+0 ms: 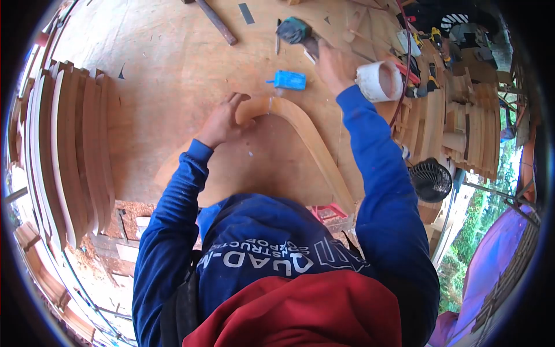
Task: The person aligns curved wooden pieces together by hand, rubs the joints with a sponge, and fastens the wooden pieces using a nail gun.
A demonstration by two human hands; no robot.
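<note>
A curved wooden piece (303, 130) lies on the plywood table (167, 69), its bend away from me and one long arm running toward the table's front edge. My left hand (224, 120) grips its left end, fingers wrapped over the wood. A pale line crosses the piece near the top of the bend. Beyond the bend lies a small blue bottle (289, 80). My right hand (336, 68) is closed on the handle of a tool with a dark green head (293, 30), beside a white cup (379, 81).
A hammer-like wooden handle (217, 23) lies at the back. Curved boards (75, 150) are stacked at left, more wooden pieces (462, 133) at right. A red hose (408, 58) runs past yellow-black tools (436, 41). A black mesh basket (430, 180) sits at the right edge.
</note>
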